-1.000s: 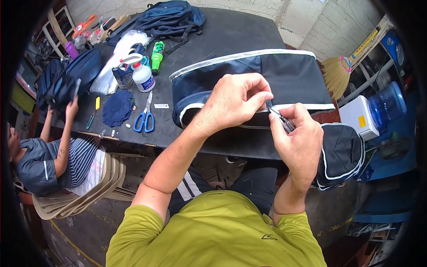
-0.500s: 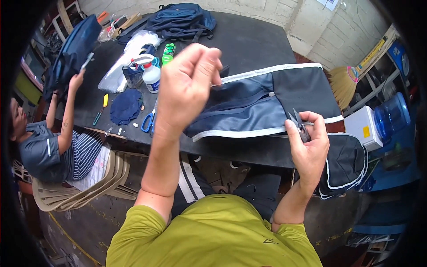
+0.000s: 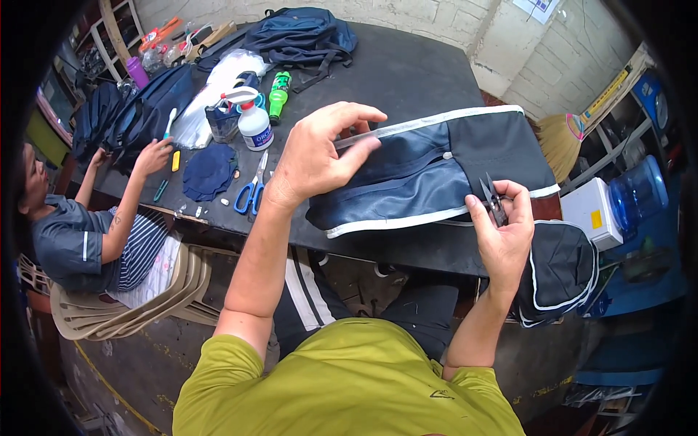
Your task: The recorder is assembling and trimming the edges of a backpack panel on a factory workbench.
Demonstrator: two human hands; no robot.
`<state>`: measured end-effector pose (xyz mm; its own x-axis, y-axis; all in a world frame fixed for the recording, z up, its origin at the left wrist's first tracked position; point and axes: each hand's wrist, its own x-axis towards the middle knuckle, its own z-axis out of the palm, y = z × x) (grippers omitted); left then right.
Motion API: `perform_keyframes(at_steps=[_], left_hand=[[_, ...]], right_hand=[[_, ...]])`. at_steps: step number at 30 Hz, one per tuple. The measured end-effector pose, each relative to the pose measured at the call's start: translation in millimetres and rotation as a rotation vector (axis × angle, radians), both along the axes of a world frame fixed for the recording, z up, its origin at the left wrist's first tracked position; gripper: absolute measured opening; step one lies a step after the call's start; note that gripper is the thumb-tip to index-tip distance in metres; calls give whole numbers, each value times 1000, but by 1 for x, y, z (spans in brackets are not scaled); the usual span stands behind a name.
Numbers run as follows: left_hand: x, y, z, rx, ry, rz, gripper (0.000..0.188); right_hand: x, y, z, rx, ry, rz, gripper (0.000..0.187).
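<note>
From my end of the link I see the bag piece (image 3: pixel 429 185) lying on the near part of the black table (image 3: pixel 407 54), just beyond the wearer's lap. The right hand (image 3: pixel 503 231) grips a pair of small snips (image 3: pixel 493 196), points upward, over the piece's near edge. The left hand (image 3: pixel 318 156) is unclenched, thumb and fingers apart, above its left end; I make out nothing in that grasp. As for progress, white edging (image 3: pixel 400 223) already runs along both long sides, and the zip (image 3: pixel 414 163) is set in, its pull in place. I judge this to be thread trimming, well past the sewing. Whether loose ends remain I cannot tell at this size, so a check along the edging is probably left, and the piece seems not yet made up into a whole bag.
</note>
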<state>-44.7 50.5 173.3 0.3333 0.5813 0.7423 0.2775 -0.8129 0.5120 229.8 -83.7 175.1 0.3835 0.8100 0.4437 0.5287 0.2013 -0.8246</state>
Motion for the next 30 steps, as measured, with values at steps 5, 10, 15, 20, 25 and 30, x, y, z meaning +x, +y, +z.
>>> perform_keyframes(at_steps=[5,10,15,20,25,30], left_hand=[[12,17,-2,67,33,89,15],[16,28,13,246,135,147,12],[26,27,30,441,207,260,7],[32,39,27,634,214,364,8],[39,38,27,696,235,440,12],[40,44,26,728,147,394,15]], right_hand=[[13,25,-7,57,26,80,35],[14,30,-8,60,1,58,35],[16,19,9,35,-152,-2,32],[-9,33,33,299,-171,99,29],[-35,87,24,318,-121,222,16],[-46,94,22,173,-187,224,16]])
